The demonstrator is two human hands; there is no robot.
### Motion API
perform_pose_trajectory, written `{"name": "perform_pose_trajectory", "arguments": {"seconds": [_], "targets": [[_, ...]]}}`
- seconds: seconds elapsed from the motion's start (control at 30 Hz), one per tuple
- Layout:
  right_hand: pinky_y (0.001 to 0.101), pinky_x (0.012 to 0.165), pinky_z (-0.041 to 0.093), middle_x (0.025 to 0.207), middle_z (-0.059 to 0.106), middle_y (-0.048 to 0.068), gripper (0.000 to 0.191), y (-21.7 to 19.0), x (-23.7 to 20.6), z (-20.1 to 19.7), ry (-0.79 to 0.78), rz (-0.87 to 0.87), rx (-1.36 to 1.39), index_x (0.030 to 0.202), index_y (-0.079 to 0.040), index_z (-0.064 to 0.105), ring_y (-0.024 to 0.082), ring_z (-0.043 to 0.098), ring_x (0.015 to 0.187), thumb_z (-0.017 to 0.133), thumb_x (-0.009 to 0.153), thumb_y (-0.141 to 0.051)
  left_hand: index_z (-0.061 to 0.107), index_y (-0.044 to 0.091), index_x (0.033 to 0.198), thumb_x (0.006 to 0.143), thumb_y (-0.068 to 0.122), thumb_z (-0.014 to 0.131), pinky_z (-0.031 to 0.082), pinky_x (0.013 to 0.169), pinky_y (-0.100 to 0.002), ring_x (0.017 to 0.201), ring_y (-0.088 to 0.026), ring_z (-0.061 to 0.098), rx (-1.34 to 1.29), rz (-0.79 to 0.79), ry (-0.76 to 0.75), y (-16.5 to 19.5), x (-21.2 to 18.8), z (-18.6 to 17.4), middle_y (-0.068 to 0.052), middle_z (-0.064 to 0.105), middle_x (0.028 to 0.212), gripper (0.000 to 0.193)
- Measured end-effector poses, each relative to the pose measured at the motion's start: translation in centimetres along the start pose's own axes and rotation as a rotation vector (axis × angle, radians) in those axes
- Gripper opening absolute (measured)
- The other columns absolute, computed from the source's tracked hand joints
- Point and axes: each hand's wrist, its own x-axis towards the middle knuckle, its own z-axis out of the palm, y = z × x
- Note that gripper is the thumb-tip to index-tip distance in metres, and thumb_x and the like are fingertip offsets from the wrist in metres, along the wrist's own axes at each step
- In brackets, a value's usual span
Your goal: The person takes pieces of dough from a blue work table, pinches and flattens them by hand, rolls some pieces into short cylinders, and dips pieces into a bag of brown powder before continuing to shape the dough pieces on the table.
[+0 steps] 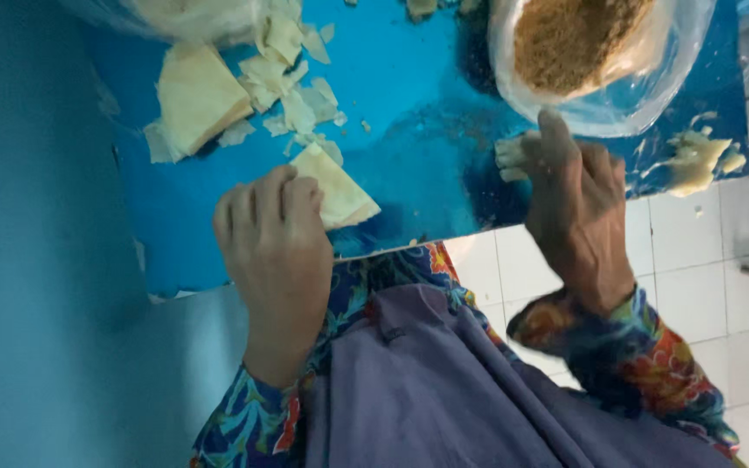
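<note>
Left grip [275, 230] clenched on folded wrapper [340, 192]; right grip [576, 204] blurred, cannot tell.

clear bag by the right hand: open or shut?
Open. The clear bag's mouth gapes toward the camera, showing brown crumbs inside; the right hand is just below its rim.

I see 1 pale folded wrapper [337, 189] lying flat mid-frame on blue, touching curled fingers. Right of centre, 1 small white dough piece [511, 158] sits by the other hand's fingertips.
</note>
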Motion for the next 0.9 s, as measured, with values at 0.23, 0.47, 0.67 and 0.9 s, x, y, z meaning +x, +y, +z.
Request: {"name": "perform_pose_trajectory", "arguments": {"seconds": [0.23,0.47,0.67,0.9], "targets": [[0.0474,0.100,0.051,0.131,0.063,0.024,0.054,-6.0,2.9,0.2,-0.039,-0.115,0.324,0.139,-0.007,0.047,0.043,0.063,0.118,0.063,0.090,0.009,0.064,0.007,0.115,0.107,0.004,0.066,0.048,0.103,-0.046,0.112,-0.030,0.062,-0.182,-0.065,-0.001,-0.1,-0.8,0.1,-0.009,0.065,0.116,0.009],[0.0374,0.081,0.057,0.108,0.075,0.011,0.060,-11.4,6.5,3.4,-0.144,-0.174,0.542,0.150,-0.006,0.047,0.030,0.072,0.102,0.074,0.097,-0.005,0.053,0.003,0.135,0.104,0.013,0.068,0.046,0.107,-0.051,0.129,-0.039,0.055,-0.455,-0.143,-0.031,-0.3,-1.8,-1.2,-0.019,0.057,0.139,0.035],[0.0320,0.072,0.057,0.095,0.074,0.008,0.046,-11.0,8.1,4.1,-0.323,0.195,0.784,0.140,-0.006,0.049,0.017,0.075,0.088,0.069,0.098,-0.006,0.040,0.001,0.148,0.102,0.010,0.073,0.046,0.112,-0.049,0.140,-0.045,0.047,-0.609,-0.230,0.035,-0.3,-2.1,-0.1,-0.024,0.044,0.153,0.057],[0.0275,0.072,0.052,0.104,0.065,0.006,0.037,-7.7,9.6,3.0,-0.278,0.608,1.379,0.136,-0.005,0.052,0.014,0.063,0.089,0.064,0.101,-0.001,0.040,-0.002,0.147,0.097,0.007,0.073,0.044,0.111,-0.050,0.135,-0.042,0.052,-0.621,-0.318,-0.018,-0.7,-1.4,-0.4,-0.024,0.050,0.144,0.060]]}}
